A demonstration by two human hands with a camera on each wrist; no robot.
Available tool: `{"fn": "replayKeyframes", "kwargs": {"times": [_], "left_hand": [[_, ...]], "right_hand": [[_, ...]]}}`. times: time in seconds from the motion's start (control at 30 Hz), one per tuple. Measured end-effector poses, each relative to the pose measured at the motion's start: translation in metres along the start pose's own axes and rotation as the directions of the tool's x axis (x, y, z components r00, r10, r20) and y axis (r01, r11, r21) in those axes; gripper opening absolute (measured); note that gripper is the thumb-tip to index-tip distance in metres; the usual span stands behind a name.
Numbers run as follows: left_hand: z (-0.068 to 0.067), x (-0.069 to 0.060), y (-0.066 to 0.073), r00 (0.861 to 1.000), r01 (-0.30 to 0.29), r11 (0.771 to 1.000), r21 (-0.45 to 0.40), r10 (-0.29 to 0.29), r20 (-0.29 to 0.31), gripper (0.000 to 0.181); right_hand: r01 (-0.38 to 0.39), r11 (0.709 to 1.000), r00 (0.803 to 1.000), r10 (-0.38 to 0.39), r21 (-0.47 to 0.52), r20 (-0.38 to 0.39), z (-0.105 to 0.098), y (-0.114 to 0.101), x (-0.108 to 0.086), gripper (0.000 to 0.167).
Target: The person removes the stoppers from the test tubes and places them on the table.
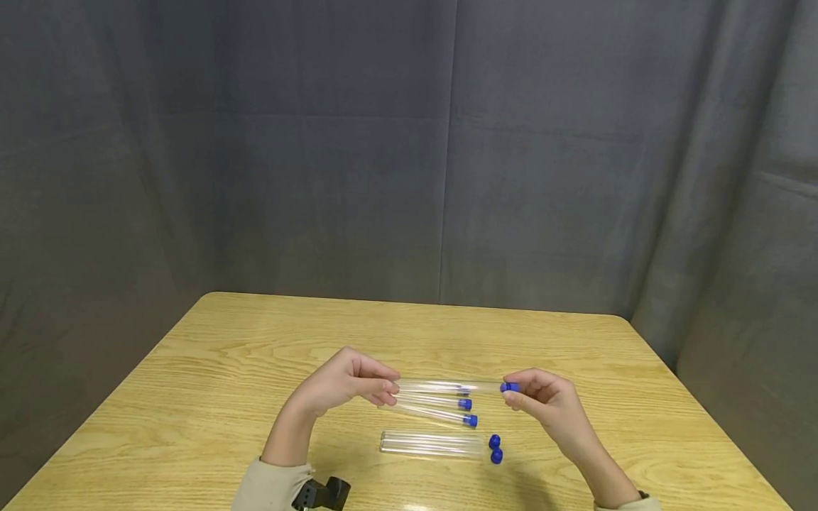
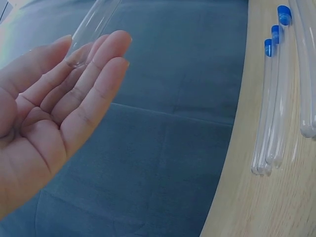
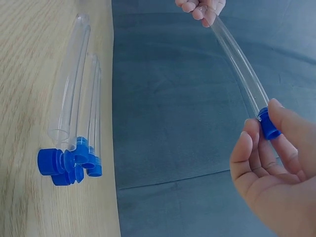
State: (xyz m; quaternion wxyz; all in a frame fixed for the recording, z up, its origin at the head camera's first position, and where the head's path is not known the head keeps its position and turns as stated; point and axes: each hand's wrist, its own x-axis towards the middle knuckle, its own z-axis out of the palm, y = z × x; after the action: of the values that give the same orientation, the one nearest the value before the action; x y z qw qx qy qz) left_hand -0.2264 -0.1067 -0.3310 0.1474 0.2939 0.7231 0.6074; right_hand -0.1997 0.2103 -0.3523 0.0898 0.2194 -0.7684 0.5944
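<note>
Both hands hold one clear tube point(image 1: 447, 386) level above the table. My left hand point(image 1: 348, 383) pinches its rounded end between thumb and fingers; in the left wrist view that end rests against the fingers of the left hand point(image 2: 64, 94). At the other end, my right hand point(image 1: 552, 408) pinches a blue cap point(image 1: 509, 387). The right wrist view shows this cap point(image 3: 268, 124) at the tube's mouth, between the thumb and fingers of the right hand point(image 3: 276, 168). How deep the cap sits is unclear.
Below the held tube, several blue-capped tubes point(image 1: 441, 414) lie on the wooden table point(image 1: 255, 341). Nearer the front lie uncapped tubes point(image 1: 431, 445) side by side, with two loose blue caps point(image 1: 495, 456) to their right. A grey curtain point(image 1: 319, 177) hangs behind the table.
</note>
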Motion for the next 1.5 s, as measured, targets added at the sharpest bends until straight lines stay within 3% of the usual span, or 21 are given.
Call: {"fn": "replayKeyframes", "kwargs": {"times": [0.33,0.7,0.93,1.17,1.5], "left_hand": [[0.000,0.001,-0.003,1.000,0.006,1.000,-0.003,-0.006,-0.002,0.027],[-0.001,0.000,-0.008,1.000,0.019,1.000,-0.014,-0.019,0.000,0.027],[-0.004,-0.001,-0.009,1.000,0.020,1.000,0.008,-0.020,-0.022,0.025],[-0.004,-0.001,-0.009,0.999,0.024,1.000,0.005,-0.023,-0.026,0.026],[-0.003,0.001,-0.012,1.000,0.022,1.000,-0.001,-0.022,-0.016,0.026]], "right_hand": [[-0.008,1.000,1.000,0.008,-0.009,-0.006,0.002,0.001,-0.001,0.018],[-0.031,0.998,0.998,0.028,0.059,0.058,0.001,0.005,-0.001,0.018],[-0.070,0.995,0.998,0.069,0.078,0.014,-0.002,0.002,-0.002,0.017],[-0.063,0.993,0.998,0.063,0.101,0.007,-0.003,0.004,0.000,0.012],[-0.089,0.992,0.996,0.088,0.089,0.006,-0.002,0.007,-0.001,0.017]]}}
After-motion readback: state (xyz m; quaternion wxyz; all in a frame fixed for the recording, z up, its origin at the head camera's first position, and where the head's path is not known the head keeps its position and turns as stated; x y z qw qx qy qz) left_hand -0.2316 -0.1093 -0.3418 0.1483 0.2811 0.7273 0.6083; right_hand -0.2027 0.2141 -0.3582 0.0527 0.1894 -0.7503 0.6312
